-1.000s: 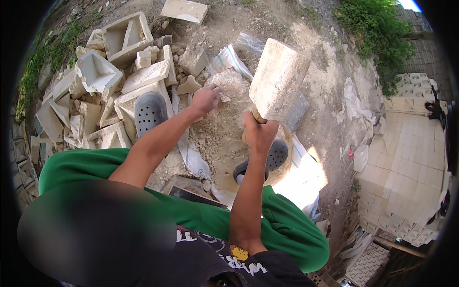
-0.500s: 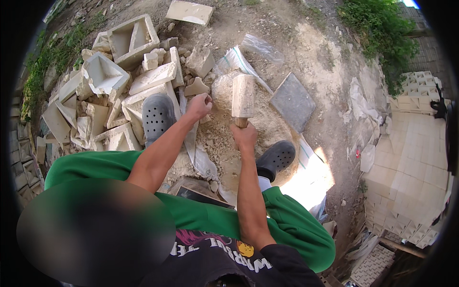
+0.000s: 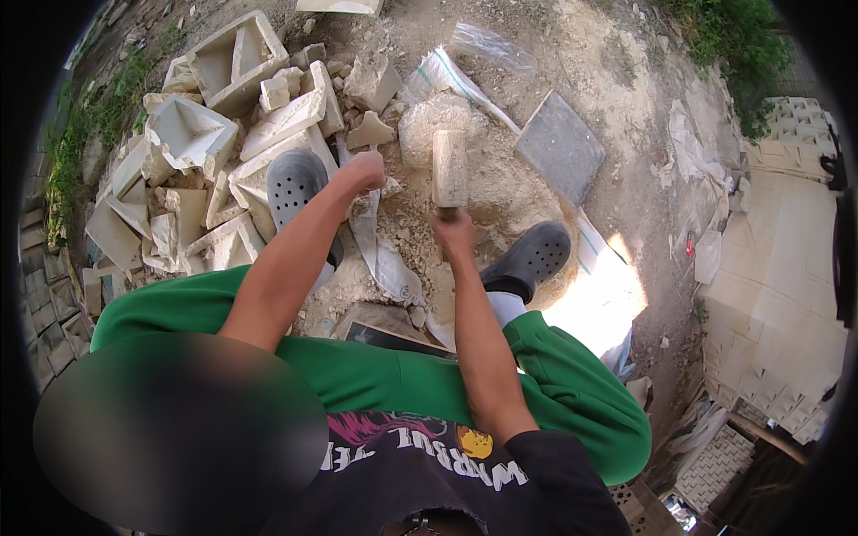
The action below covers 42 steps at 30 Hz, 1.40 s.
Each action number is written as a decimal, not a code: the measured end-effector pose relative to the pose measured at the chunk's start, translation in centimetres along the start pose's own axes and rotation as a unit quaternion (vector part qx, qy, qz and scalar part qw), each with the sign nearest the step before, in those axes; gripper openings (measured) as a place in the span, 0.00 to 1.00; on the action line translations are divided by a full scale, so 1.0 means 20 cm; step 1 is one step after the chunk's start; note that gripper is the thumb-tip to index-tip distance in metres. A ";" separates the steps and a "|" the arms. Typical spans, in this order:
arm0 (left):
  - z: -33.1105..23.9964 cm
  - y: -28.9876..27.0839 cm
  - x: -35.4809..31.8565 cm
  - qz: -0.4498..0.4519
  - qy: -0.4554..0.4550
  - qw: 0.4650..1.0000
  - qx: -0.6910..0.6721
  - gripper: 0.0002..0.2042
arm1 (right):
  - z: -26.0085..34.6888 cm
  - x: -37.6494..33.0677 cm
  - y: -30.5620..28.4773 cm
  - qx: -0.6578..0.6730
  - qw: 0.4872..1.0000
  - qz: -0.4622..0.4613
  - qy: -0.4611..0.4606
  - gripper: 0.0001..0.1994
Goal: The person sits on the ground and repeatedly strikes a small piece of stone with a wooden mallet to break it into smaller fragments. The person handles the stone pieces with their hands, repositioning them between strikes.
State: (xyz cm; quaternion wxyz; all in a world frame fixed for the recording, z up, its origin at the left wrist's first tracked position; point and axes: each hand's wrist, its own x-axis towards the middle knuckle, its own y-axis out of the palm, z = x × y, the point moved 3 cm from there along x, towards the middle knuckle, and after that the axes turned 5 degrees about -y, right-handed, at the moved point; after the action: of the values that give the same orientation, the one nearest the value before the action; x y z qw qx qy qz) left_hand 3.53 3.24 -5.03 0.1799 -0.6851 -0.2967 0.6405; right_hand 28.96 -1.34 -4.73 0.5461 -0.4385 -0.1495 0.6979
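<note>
My right hand [image 3: 455, 234] grips the short handle of a wooden mallet [image 3: 450, 170]. The mallet's pale, blocky head points away from me, over a heap of crushed whitish rubble [image 3: 438, 129]. My left hand [image 3: 365, 171] is closed in a fist just left of the mallet, above the rubble's edge. Whatever its fingers may hold is hidden from view. Close beyond that fist lies a flat broken shard [image 3: 370, 131]. Beneath the rubble a white woven sack [image 3: 374, 259] is spread on the ground.
Broken cream-coloured hollow blocks [image 3: 188, 134] are piled at the left, against my left clog [image 3: 295, 183]. A grey square slab [image 3: 560, 147] lies right of the rubble, beyond my right clog [image 3: 534, 256]. Stacked pale blocks [image 3: 769, 286] stand at the far right.
The mallet head has dropped lower toward the rubble. My left fist has shifted slightly left and turned, hiding its fingertips. The whole view has tilted a little.
</note>
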 end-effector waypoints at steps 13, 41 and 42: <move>-0.17 0.28 -0.30 -0.058 0.099 0.987 0.116 0.07 | 0.16 -0.08 -0.19 0.080 0.994 0.055 0.040 0.30; -0.45 0.07 -0.20 -0.221 0.163 0.921 -0.275 0.18 | 0.02 -0.04 -0.41 0.404 0.902 -0.035 0.147 0.17; -0.43 -0.01 -0.15 -0.242 0.163 0.907 -0.303 0.19 | 0.03 -0.04 -0.41 0.400 0.903 -0.036 0.156 0.17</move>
State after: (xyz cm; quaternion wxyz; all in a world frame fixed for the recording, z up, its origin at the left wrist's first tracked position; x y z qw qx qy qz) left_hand 11.87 2.70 -1.65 0.1593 -0.7085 -0.5997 0.3362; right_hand 33.72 0.96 1.52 0.7163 -0.2810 0.2137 0.6018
